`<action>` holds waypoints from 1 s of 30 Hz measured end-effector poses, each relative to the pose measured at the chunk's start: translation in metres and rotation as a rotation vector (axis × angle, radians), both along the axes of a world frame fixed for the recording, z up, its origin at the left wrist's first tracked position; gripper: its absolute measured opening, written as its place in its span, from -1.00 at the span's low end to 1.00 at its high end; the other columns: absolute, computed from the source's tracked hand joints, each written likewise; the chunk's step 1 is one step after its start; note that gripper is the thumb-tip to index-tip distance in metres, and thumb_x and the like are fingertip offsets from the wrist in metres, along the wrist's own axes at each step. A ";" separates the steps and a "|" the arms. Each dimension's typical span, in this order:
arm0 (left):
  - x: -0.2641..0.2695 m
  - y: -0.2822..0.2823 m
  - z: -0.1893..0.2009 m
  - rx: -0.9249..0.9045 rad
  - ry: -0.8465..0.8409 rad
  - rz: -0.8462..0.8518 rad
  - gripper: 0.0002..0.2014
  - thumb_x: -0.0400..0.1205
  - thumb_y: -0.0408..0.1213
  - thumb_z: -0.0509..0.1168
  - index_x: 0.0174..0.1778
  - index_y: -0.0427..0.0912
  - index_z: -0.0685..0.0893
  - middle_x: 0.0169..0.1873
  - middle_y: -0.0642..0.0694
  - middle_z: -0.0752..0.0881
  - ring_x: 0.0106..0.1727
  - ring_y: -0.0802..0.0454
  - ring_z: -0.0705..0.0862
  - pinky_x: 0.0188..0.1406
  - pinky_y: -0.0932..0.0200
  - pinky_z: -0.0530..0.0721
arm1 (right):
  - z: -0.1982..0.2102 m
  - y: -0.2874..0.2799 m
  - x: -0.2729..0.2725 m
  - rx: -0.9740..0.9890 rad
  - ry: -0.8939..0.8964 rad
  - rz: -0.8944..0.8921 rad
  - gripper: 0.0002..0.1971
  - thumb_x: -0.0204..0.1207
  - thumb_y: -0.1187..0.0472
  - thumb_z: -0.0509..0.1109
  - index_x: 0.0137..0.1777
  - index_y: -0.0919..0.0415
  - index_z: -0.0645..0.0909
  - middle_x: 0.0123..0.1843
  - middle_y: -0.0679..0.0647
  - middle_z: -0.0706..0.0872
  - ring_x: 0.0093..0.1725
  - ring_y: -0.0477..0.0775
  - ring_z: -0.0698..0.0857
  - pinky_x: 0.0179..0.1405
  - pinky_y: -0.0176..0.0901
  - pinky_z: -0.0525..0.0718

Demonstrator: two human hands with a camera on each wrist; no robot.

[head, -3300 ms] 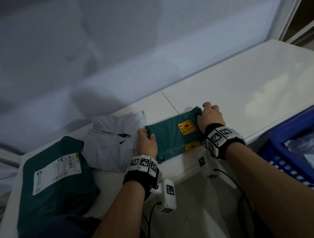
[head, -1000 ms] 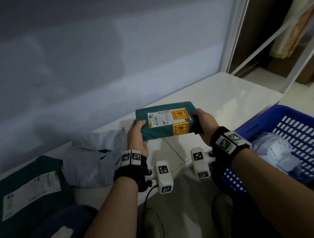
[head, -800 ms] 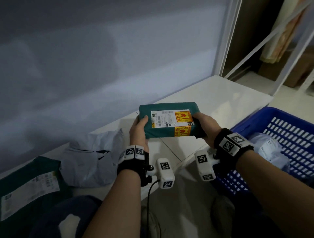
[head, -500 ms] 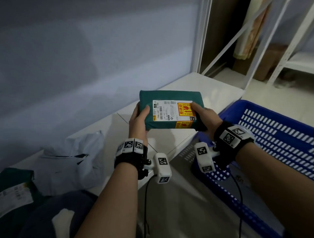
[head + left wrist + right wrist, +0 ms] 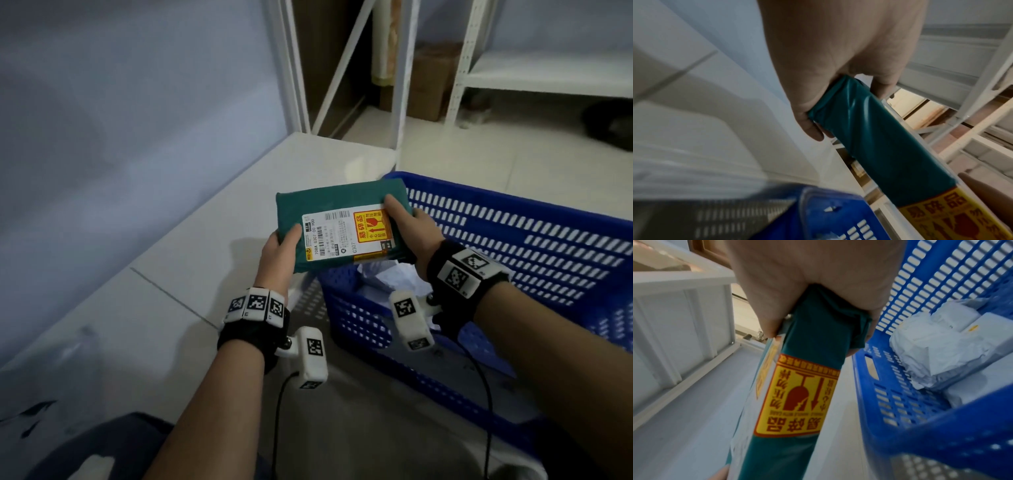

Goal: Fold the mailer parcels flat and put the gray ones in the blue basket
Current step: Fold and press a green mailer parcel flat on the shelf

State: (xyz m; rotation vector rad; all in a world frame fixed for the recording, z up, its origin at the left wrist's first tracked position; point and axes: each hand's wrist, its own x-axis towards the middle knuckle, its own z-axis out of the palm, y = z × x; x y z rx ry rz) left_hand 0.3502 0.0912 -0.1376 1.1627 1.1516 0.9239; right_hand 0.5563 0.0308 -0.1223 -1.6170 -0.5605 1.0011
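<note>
While held up off the table (image 5: 191, 260), green parcel (image 5: 339, 222) gripped at both short ends: left hand (image 5: 279, 253) at 9 o'clock with thumb on top and fingers (image 5: 882, 87) curled underneath, right hand (image 5: 409, 236) at 3 o'clock pinching the same way. Hanging over the near corner of the blue basket (image 5: 534, 246). Gray parcels (image 5: 937, 350) lying inside at 5 o'clock. White shelf (image 5: 548, 75) at 1 o'clock.
</note>
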 end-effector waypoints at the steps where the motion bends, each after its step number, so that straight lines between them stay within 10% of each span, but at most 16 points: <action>1: 0.012 0.001 -0.003 -0.006 -0.003 -0.012 -0.72 0.71 -0.04 0.25 0.21 -0.12 0.66 0.04 -0.11 0.84 0.06 -0.06 0.82 -0.02 0.01 0.76 | -0.003 -0.002 0.011 -0.008 0.010 -0.025 -0.39 0.46 -0.32 0.37 0.27 0.18 0.57 0.01 0.14 0.82 -0.08 0.13 0.82 -0.20 -0.05 0.76; 11: 0.143 0.013 -0.023 -0.060 0.174 -0.213 -0.66 0.70 0.05 0.20 0.07 -0.10 0.75 -0.02 -0.13 0.85 0.03 -0.12 0.82 0.21 -0.18 0.74 | -0.035 -0.040 0.136 -0.187 0.128 -0.169 -0.49 0.49 -0.23 0.43 0.16 0.21 0.61 -0.01 0.16 0.82 -0.11 0.17 0.81 -0.26 -0.01 0.77; 15: 0.168 0.034 -0.022 -0.160 0.305 -0.335 -0.70 0.72 -0.03 0.22 0.00 -0.14 0.76 -0.03 -0.19 0.84 0.05 -0.16 0.80 0.28 -0.14 0.70 | -0.058 -0.046 0.174 -0.228 0.175 -0.146 -0.42 0.39 -0.12 0.57 0.26 0.28 0.62 0.11 0.20 0.81 0.08 0.21 0.79 0.19 0.15 0.74; 23: 0.181 0.062 -0.044 -0.425 0.435 -0.433 -0.69 0.73 -0.29 0.19 0.33 -0.31 0.63 0.00 -0.25 0.79 -0.17 -0.10 0.76 -0.44 0.13 0.77 | -0.110 -0.039 0.196 -0.425 0.146 0.021 -0.38 0.29 -0.11 0.64 0.21 0.30 0.65 0.13 0.19 0.80 0.15 0.21 0.76 0.19 0.08 0.73; 27: 0.182 0.073 -0.067 -0.459 0.793 -0.642 -0.67 0.71 -0.27 0.21 0.38 -0.28 0.56 0.13 -0.25 0.79 0.14 -0.19 0.75 0.19 -0.15 0.69 | -0.125 -0.036 0.197 -0.528 0.161 0.211 -0.53 0.41 -0.03 0.58 0.18 0.27 0.62 0.14 0.19 0.76 0.11 0.18 0.75 -0.05 0.02 0.78; 30: 0.184 0.082 -0.076 -0.481 0.909 -0.731 -0.68 0.72 -0.31 0.22 0.36 -0.33 0.55 0.14 -0.29 0.78 0.09 -0.21 0.76 0.07 -0.17 0.71 | -0.140 -0.039 0.197 -0.567 0.228 0.314 -0.44 0.31 0.00 0.61 0.24 0.28 0.62 0.19 0.23 0.76 0.18 0.24 0.75 0.18 0.12 0.74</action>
